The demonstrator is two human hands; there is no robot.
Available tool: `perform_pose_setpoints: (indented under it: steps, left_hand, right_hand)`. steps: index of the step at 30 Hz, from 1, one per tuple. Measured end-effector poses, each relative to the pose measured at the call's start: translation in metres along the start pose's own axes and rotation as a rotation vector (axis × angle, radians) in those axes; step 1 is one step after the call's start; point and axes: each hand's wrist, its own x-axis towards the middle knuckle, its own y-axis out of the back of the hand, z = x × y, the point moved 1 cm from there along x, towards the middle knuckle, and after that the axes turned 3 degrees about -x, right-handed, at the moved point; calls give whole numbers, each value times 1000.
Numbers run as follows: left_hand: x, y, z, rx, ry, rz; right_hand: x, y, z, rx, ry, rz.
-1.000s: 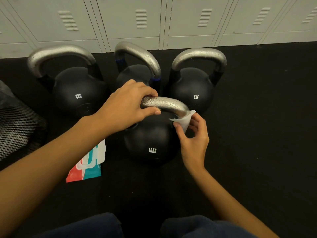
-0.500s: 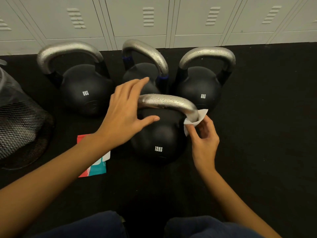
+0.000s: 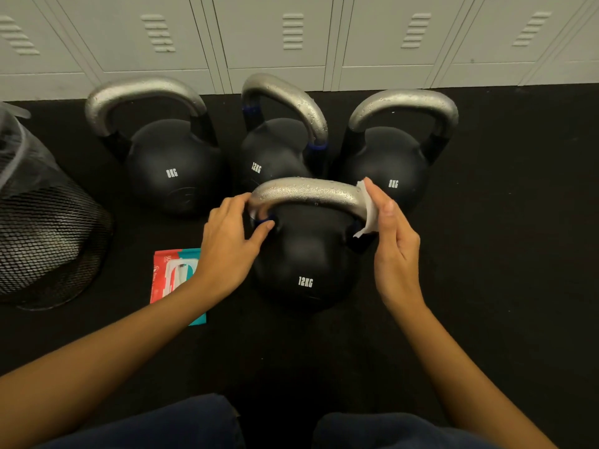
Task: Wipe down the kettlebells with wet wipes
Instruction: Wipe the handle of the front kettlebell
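Where grey lockers [image 3: 291, 34] meet black floor [image 3: 502, 254], four kettlebells [image 3: 306, 254] stand.

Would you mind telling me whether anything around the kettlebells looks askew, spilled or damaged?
Nothing looks damaged or tipped. The only oddity is the water droplets beading on the front 12KG kettlebell handle and on the rear 12KG kettlebell handle behind it. The wipes pack lies flat on the floor.
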Motion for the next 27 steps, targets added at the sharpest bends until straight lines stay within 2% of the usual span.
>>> perform_pose_setpoints:
  steps: [4, 8, 15, 19, 23, 25, 27]
  left_hand:
    - [0, -1, 1, -27, 13, -2]
    - [0, 0, 3, -46, 0, 2]
    - [0, 1, 4, -35, -10, -19]
    - [-1, 2, 4, -24, -14, -20]
    - [-1, 2, 3, 4, -37, -19]
    - [0, 2, 2, 10, -45, -10]
    - [1, 3, 2, 11, -47, -7]
  right_hand:
    - [-10, 3, 17, 96, -201, 45]
    - [4, 0, 9, 85, -251, 52]
    - [41, -9, -21, -266, -109, -141]
    - [24, -6, -14, -128, 1, -53]
    - [24, 1, 5, 82, -199, -52]
    - [32, 2, 6, 48, -309, -97]
    - [44, 4, 2, -74, -338, -202]
